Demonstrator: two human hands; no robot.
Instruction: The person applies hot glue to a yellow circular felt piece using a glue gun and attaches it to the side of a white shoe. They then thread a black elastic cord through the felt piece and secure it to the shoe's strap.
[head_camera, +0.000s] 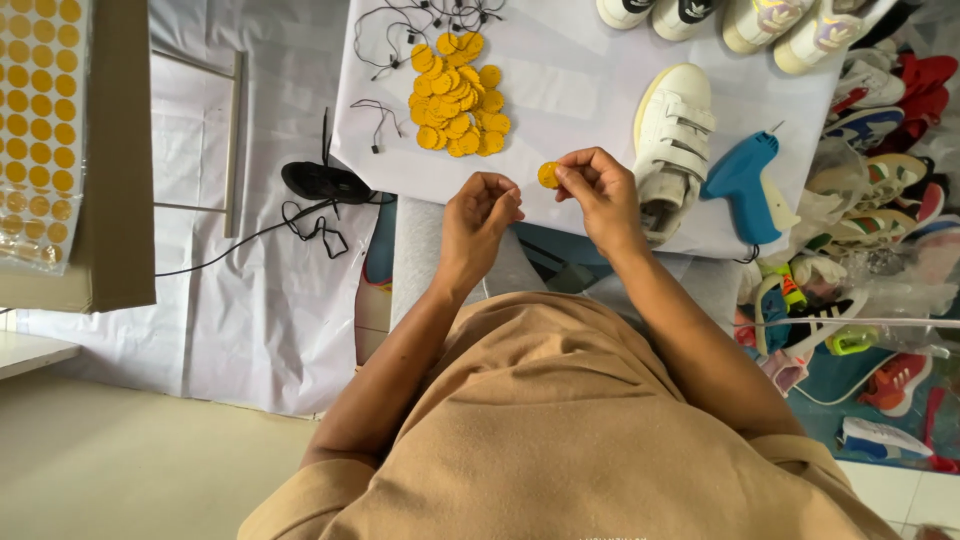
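The right hand (598, 190) pinches a yellow round tag (548, 175) above the worktop's (570, 90) near edge, keeping its face exposed; the left hand (482, 212), fingertips closed together, hovers just beside it, apparently empty.

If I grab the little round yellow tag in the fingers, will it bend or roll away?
The small round yellow tag, pinched in the right hand, looks thin and flat, so it is probably light and bendy. Flat discs like those in the yellow pile likely slide rather than roll.
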